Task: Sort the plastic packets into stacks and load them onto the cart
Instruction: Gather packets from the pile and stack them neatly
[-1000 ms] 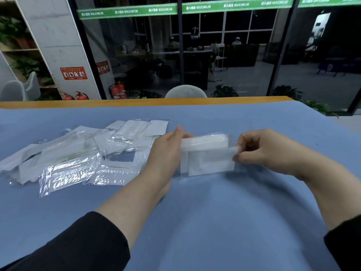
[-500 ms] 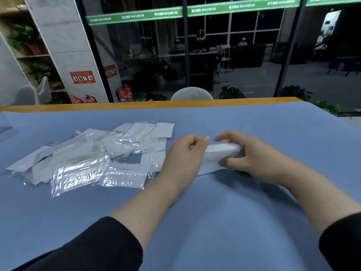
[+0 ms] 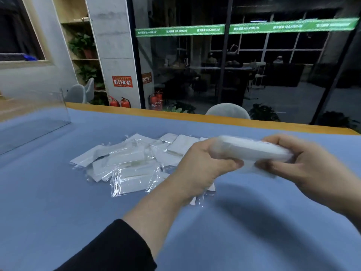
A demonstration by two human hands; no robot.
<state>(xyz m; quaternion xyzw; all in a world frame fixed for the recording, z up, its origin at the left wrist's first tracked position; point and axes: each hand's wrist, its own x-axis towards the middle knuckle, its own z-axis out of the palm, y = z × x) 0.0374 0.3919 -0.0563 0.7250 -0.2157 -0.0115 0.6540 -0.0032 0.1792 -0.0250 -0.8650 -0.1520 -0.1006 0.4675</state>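
My left grip (image 3: 212,163) and right grip (image 3: 304,163) clasp a packet stack (image 3: 252,148) lifted right of the pile (image 3: 134,163) on the bench (image 3: 58,192).

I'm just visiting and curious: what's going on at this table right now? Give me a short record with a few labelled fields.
Surface: blue table cover
In hand: stack of plastic packets, lifted above the table
Left hand: grips the stack's left end
Right hand: grips its right end
Unsorted: loose pile of packets lying to the left
Cart: not in view
Background: glass wall, red fire extinguishers
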